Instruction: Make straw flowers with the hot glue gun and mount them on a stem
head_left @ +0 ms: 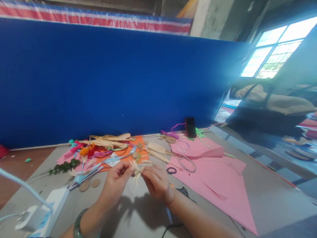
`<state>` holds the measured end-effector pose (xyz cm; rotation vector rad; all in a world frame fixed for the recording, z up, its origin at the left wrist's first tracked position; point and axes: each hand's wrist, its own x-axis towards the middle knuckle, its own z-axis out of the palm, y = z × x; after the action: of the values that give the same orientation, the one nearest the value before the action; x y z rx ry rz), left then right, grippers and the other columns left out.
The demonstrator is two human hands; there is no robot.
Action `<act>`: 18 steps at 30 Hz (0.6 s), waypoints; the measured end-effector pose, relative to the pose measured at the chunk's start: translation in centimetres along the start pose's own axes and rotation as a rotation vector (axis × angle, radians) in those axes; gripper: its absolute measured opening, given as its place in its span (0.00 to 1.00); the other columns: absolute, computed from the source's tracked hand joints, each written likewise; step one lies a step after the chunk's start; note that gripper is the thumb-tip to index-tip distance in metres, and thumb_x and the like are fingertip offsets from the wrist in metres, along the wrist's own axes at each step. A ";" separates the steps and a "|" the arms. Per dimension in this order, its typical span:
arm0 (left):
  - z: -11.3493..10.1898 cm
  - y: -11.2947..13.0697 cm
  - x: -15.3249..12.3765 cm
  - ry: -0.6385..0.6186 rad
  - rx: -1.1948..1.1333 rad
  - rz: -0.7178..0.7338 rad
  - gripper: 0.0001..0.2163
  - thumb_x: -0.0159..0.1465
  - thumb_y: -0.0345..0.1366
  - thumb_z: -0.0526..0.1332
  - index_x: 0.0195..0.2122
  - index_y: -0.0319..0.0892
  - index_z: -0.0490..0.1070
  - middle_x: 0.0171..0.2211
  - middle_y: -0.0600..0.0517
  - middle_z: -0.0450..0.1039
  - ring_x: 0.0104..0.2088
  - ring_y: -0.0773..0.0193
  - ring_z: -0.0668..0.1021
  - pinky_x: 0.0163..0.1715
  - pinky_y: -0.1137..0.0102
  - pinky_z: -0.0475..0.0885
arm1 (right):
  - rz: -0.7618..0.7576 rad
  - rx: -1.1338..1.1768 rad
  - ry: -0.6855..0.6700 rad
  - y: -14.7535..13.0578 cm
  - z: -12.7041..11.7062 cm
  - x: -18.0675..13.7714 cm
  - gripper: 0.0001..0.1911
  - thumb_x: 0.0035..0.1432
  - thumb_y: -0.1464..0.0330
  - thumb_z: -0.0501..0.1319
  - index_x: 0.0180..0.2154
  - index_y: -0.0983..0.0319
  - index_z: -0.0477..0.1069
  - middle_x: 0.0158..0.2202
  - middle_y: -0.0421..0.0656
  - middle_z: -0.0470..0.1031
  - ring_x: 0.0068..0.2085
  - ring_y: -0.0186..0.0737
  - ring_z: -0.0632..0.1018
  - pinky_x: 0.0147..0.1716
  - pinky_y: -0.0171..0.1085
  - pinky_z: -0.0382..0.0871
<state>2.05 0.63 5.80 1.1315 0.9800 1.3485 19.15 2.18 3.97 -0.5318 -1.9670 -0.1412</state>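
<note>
1. Evidently both hands are at work on one thing: the left hand (117,178) pinches a pale, frayed piece (136,173) between thumb and fingertips, its grip narrow.
2. Meeting it from the other side, the right hand (157,183) has its fingers closed on the same piece; the exact contact is partly hidden by the knuckles. The piece is held above the grey table (262,175), between the two hands, its loose ends fanning up and down.
3. A dark bracelet (77,225) circles the left wrist.
4. Just beyond the right hand lies a dark ring-shaped item (171,170); a dark tool (183,191) shows partly behind the right wrist.
5. Near the left hand, two round brown discs (84,185) lie side by side, with a green leafy sprig (64,166) farther out.
6. Ahead of the hands, long straw-coloured strips (109,142) lie across an orange sheet (140,139), beside bright fuzzy bundles (87,150). More straw strips (159,150) run toward the pink paper (210,181) on the right, where a clear ring (187,163) rests.
7. Farther back, a black phone (190,127) leans upright near a blue panel (119,72).
8. At the near left corner sits a white power strip (57,202) with an adapter (31,218) plugged in.
</note>
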 end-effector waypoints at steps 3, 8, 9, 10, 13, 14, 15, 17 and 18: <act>0.0 0.1 0.0 -0.019 -0.007 -0.016 0.09 0.57 0.40 0.66 0.27 0.40 0.71 0.24 0.55 0.70 0.27 0.69 0.69 0.29 0.76 0.64 | 0.000 0.004 -0.014 0.0 0.0 0.0 0.10 0.59 0.79 0.55 0.42 0.63 0.68 0.35 0.48 0.79 0.33 0.38 0.78 0.30 0.37 0.68; 0.3 0.2 0.0 -0.003 -0.092 -0.085 0.11 0.55 0.41 0.67 0.26 0.40 0.69 0.22 0.56 0.68 0.24 0.70 0.68 0.27 0.76 0.64 | 0.014 0.015 -0.011 0.0 0.1 -0.1 0.10 0.58 0.79 0.56 0.41 0.63 0.68 0.34 0.47 0.78 0.33 0.38 0.78 0.30 0.37 0.67; 0.4 0.2 0.0 0.005 -0.113 -0.100 0.11 0.54 0.41 0.68 0.26 0.40 0.69 0.22 0.56 0.69 0.24 0.70 0.69 0.27 0.76 0.64 | 0.015 0.016 -0.002 -0.1 0.1 -0.1 0.10 0.58 0.79 0.56 0.41 0.63 0.68 0.34 0.47 0.78 0.33 0.38 0.78 0.30 0.37 0.67; 0.5 0.2 0.0 0.014 -0.133 -0.116 0.12 0.53 0.41 0.68 0.26 0.39 0.69 0.22 0.56 0.69 0.24 0.70 0.69 0.27 0.76 0.64 | 0.015 0.015 0.006 -0.1 0.1 -0.1 0.11 0.58 0.79 0.56 0.41 0.63 0.68 0.34 0.47 0.79 0.34 0.38 0.79 0.31 0.37 0.67; 0.8 0.3 0.0 0.037 -0.179 -0.148 0.12 0.52 0.41 0.69 0.27 0.39 0.71 0.22 0.54 0.72 0.24 0.68 0.71 0.28 0.74 0.66 | 0.009 -0.011 0.028 -0.2 -0.1 0.0 0.10 0.58 0.78 0.57 0.42 0.63 0.68 0.34 0.46 0.79 0.34 0.38 0.79 0.30 0.37 0.67; 0.8 0.3 0.1 0.040 -0.191 -0.150 0.12 0.51 0.41 0.70 0.27 0.39 0.71 0.23 0.54 0.72 0.24 0.68 0.72 0.29 0.73 0.67 | 0.004 -0.020 0.031 -0.3 -0.1 0.0 0.10 0.59 0.78 0.57 0.42 0.63 0.68 0.34 0.46 0.79 0.34 0.37 0.79 0.30 0.37 0.66; 0.8 0.3 0.1 0.040 -0.202 -0.150 0.11 0.51 0.40 0.69 0.27 0.39 0.72 0.23 0.54 0.73 0.25 0.67 0.73 0.29 0.73 0.68 | -0.001 -0.027 0.033 -0.3 -0.1 0.0 0.10 0.59 0.78 0.57 0.42 0.63 0.69 0.34 0.46 0.79 0.33 0.37 0.79 0.30 0.37 0.66; 0.7 0.3 0.2 0.024 -0.224 -0.151 0.10 0.52 0.39 0.69 0.29 0.39 0.73 0.23 0.53 0.73 0.25 0.67 0.73 0.30 0.72 0.68 | -0.009 -0.033 0.033 -0.3 -0.2 0.0 0.10 0.58 0.78 0.58 0.42 0.63 0.69 0.34 0.46 0.80 0.33 0.37 0.79 0.29 0.37 0.65; 0.7 0.3 0.2 0.012 -0.236 -0.152 0.09 0.53 0.39 0.69 0.30 0.39 0.73 0.23 0.54 0.73 0.25 0.67 0.74 0.30 0.72 0.68 | -0.014 -0.036 0.035 -0.3 -0.2 0.0 0.10 0.58 0.78 0.58 0.42 0.63 0.69 0.34 0.46 0.80 0.33 0.37 0.79 0.29 0.37 0.64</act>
<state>2.67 0.77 6.29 0.8552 0.8717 1.3103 19.16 1.82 4.11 -0.5361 -1.9373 -0.1933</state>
